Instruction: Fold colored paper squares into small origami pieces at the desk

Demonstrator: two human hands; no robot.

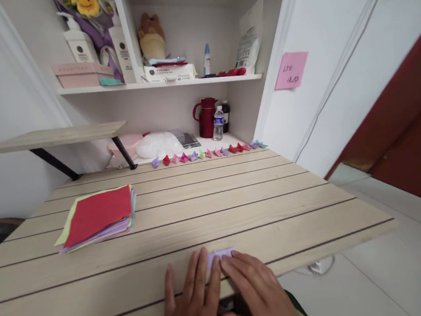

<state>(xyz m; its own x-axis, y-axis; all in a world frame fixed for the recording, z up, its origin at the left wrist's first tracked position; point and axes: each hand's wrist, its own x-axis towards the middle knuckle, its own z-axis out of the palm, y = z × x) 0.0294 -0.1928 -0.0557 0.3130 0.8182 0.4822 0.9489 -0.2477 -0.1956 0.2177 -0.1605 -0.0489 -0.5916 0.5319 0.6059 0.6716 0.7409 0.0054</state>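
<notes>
A small folded piece of purple paper (223, 252) lies flat near the front edge of the table. My left hand (194, 303) rests with its fingers stretched out and spread, the index fingertip on the paper's near left part. From the right, my right hand (258, 290) reaches in with its fingers extended and lying flat, their tips pressing on the paper. Both hands cover part of the paper, so its full shape is hidden. The thumbs are low, by the table edge, partly out of sight.
A stack of coloured paper sheets (102, 214), red on top, lies at the left. Several small folded paper pieces (194, 156) line the table's back edge. Behind stand a red jug (206, 118) and a water bottle (218, 125). A raised wooden shelf (52, 137) stands back left.
</notes>
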